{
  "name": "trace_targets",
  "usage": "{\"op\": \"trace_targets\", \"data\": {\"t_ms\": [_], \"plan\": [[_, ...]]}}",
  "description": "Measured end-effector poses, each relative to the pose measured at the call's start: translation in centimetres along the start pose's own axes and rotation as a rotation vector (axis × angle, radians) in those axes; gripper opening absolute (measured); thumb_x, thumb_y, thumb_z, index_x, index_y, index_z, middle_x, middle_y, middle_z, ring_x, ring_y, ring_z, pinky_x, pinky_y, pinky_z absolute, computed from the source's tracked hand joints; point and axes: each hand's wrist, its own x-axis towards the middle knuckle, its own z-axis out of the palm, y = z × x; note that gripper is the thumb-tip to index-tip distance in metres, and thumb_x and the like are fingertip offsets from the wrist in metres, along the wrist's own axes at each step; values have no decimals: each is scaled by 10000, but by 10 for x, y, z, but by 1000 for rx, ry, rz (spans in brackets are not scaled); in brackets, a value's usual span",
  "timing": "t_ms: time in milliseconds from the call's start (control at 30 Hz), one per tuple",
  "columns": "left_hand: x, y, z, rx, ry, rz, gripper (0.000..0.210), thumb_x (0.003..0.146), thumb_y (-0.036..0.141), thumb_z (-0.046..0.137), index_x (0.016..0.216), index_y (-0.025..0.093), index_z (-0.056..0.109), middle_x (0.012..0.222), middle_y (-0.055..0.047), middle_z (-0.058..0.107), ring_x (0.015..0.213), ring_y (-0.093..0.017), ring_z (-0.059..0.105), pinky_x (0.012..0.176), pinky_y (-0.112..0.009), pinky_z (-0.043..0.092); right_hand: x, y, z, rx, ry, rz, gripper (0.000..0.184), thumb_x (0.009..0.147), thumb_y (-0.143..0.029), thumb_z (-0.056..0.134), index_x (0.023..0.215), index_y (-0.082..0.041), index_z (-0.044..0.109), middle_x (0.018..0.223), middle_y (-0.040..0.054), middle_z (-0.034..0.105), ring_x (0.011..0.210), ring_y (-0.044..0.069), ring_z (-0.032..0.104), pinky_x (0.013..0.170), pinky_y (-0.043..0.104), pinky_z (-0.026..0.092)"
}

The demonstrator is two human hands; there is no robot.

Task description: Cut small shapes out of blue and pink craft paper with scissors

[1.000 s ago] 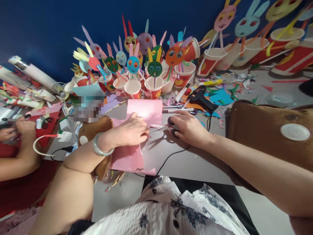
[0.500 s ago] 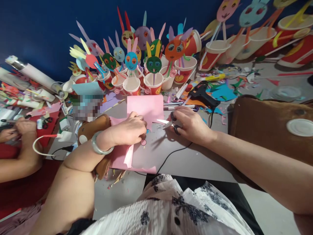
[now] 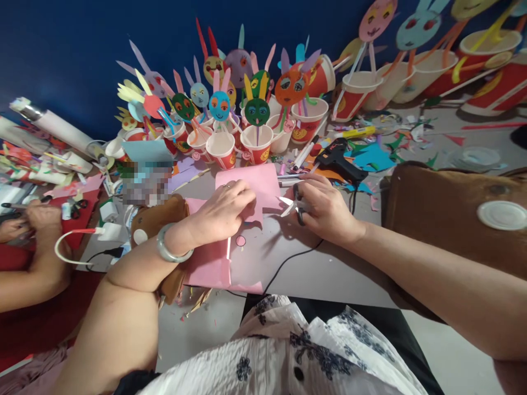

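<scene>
My right hand (image 3: 323, 208) grips a pair of scissors (image 3: 293, 206) with black handles. Their blades stand apart, pointing left, the tips at the right edge of a pink sheet of paper (image 3: 265, 186). My left hand (image 3: 228, 211), a ring on one finger, has its fingers curled and pressed together on that sheet; its fingertips are partly hidden. Below the left hand lies a small round pink paper piece (image 3: 241, 241) with a dark outline. More pink paper (image 3: 206, 269) lies under my left wrist, partly covered.
Paper cups (image 3: 221, 149) with rabbit-faced paper figures line the back. A black glue gun (image 3: 341, 159) lies among pens and coloured scraps. Brown bags flank my hands, one at right (image 3: 436, 214). A black cable (image 3: 288, 257) crosses the table. Another person's hand (image 3: 43, 214) is at left.
The scissors' blades have spread and turned at the sheet's edge. My left hand has moved slightly up, and the pink sheet has shifted right and tilted.
</scene>
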Motion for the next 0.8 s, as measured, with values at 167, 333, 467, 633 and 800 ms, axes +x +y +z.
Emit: {"op": "trace_targets", "data": {"t_ms": [167, 333, 467, 633, 800], "plan": [[3, 7, 9, -313, 65, 41, 82, 868, 166, 580, 943, 163, 545, 996, -71, 597, 906, -180, 578, 818, -320, 484, -2, -7, -4, 41, 47, 59, 95, 792, -166, 584, 772, -252, 550, 731, 53, 615, 749, 258, 596, 863, 463, 488], [2, 14, 23, -609, 119, 62, 284, 881, 276, 648, 1110, 135, 559, 1054, -96, 645, 862, -155, 614, 780, -284, 499, -3, -19, -6, 183, -39, -73, 102, 829, -236, 618, 744, -225, 562, 688, 46, 605, 701, 227, 573, 698, 374, 484], [1, 19, 31, -663, 92, 90, 178, 866, 271, 664, 969, 135, 612, 935, -79, 678, 835, -158, 630, 748, -266, 492, -5, -25, -4, 208, -72, -111, 134, 842, -200, 594, 714, -217, 557, 662, 33, 595, 673, 204, 544, 699, 360, 480], [2, 18, 38, -611, 111, 139, 51, 872, 172, 608, 866, 136, 644, 854, -66, 675, 768, -148, 617, 712, -260, 469, -4, -23, -2, 215, -71, -20, 157, 842, -245, 652, 705, -220, 579, 658, 35, 621, 702, 211, 565, 655, 329, 487], [8, 17, 42, -561, 130, 152, 84, 878, 179, 590, 860, 139, 662, 833, -74, 680, 767, -164, 621, 737, -278, 469, -5, -17, 1, 189, -72, -11, 159, 847, -241, 631, 692, -226, 602, 661, 40, 633, 713, 226, 585, 660, 348, 511]]}}
